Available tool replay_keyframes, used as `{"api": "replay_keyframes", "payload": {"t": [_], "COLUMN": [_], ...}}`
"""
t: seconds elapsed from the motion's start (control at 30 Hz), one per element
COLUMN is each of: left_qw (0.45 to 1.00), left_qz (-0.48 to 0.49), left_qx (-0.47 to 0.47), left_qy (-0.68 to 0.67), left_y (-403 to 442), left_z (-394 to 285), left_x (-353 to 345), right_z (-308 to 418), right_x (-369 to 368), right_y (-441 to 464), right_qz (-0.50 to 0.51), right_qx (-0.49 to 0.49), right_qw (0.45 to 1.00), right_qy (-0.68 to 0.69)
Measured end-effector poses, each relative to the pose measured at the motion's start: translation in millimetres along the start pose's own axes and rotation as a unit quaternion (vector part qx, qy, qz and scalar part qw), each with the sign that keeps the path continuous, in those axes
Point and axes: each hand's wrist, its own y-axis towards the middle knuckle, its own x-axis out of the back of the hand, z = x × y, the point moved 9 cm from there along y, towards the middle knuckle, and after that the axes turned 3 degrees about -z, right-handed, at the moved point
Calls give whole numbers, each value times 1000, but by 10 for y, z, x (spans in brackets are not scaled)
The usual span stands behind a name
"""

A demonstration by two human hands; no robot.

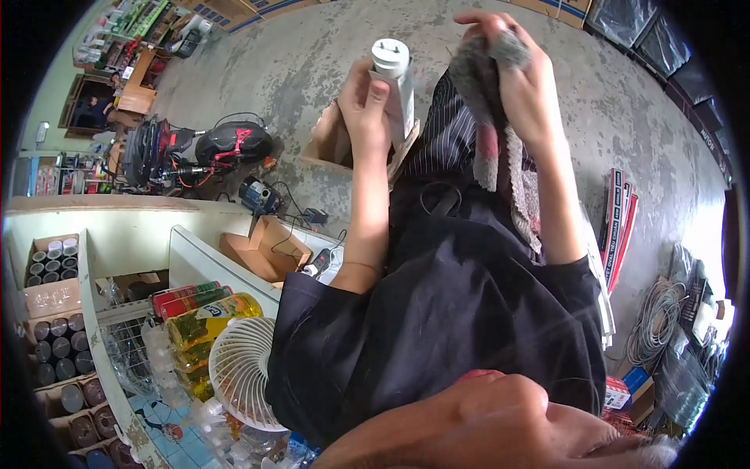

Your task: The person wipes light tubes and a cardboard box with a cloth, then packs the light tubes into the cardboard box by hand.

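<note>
My left hand (365, 105) is wrapped round a white tube (391, 59) with two pins on its end cap, partly inside a pale sleeve (404, 102). The tube's pinned end points up toward the camera. Behind and below it stands an open cardboard box (328, 141). To the right, my right hand (519, 74) holds a grey fuzzy cloth (475, 74) with a reddish patch, its ends hanging down over my lap. Cloth and tube are apart.
A motorbike (226, 148) and a small motor (260, 195) are at the left. Nearby are an opened carton (266, 248), a white fan (242, 367) and yellow bottles (211, 320). Long red and white boxes (617, 227) and coiled cable (656, 320) lie at the right.
</note>
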Motion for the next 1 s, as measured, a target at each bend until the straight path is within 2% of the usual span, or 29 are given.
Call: {"api": "replay_keyframes", "payload": {"t": [0.03, 0.07, 0.17, 0.23, 0.27, 0.3, 0.33, 0.37, 0.43, 0.5, 0.53, 0.57, 0.67, 0.7, 0.77, 0.83, 0.87, 0.9, 0.93, 1.0], "left_qw": [999, 998, 998, 998, 998, 998, 998, 998, 998, 998, 998, 998, 998, 996, 991, 988, 990, 991, 991, 985], "left_qz": [15, 29, 25, 29, 29, 30, 32, 33, 41, 36, 32, 38, -17, -38, -84, -113, -114, -115, -116, -102], "left_qx": [-20, -40, -40, -36, -36, -34, -33, -35, -39, -49, -57, -25, -47, -43, -25, -7, 1, 8, 8, 20], "left_qy": [23, 47, 41, 34, 35, 42, 48, 48, 27, 19, 10, -33, -30, -62, -100, -101, -80, -61, -62, -138], "left_y": [71, 113, 189, 207, 220, 235, 255, 274, 295, 303, 305, 314, 411, 435, 482, 477, 496, 515, 516, 520], "left_z": [-31, -55, -130, -156, -158, -156, -150, -137, -128, -207, -248, -209, -140, -155, -230, -264, -216, -173, -145, -100], "left_x": [46, 61, -16, -44, -28, -14, -7, 7, 30, -12, -25, -16, 135, 170, 156, 158, 195, 223, 255, 253], "right_z": [115, 197, 358, 484, 461, 385, 290, 270, 369, 408, 362, 329, 123, 106, 130, 201, 271, 306, 184, 52], "right_x": [63, 82, 226, 324, 356, 309, 218, 116, 54, -50, -109, -169, -850, -895, -907, -889, -866, -888, -942, -994], "right_y": [85, 159, 469, 596, 699, 789, 843, 850, 861, 785, 712, 631, 243, 279, 383, 400, 363, 315, 293, 242], "right_qz": [-30, -31, -10, -104, -84, -34, 24, 77, 117, 159, 147, 123, 324, 300, 224, 172, 134, 104, 99, 43], "right_qx": [44, 21, -123, -9, -24, -72, -162, -233, -198, -129, -68, -12, -60, -70, 2, 135, 219, 259, 190, 194], "right_qw": [985, 967, 947, 987, 996, 987, 911, 825, 714, 672, 777, 864, 721, 736, 813, 887, 910, 918, 940, 949], "right_qy": [-165, -251, -298, -122, -35, 139, 379, 509, 661, 712, 609, 489, 610, 603, 537, 406, 327, 282, 267, 244]}}
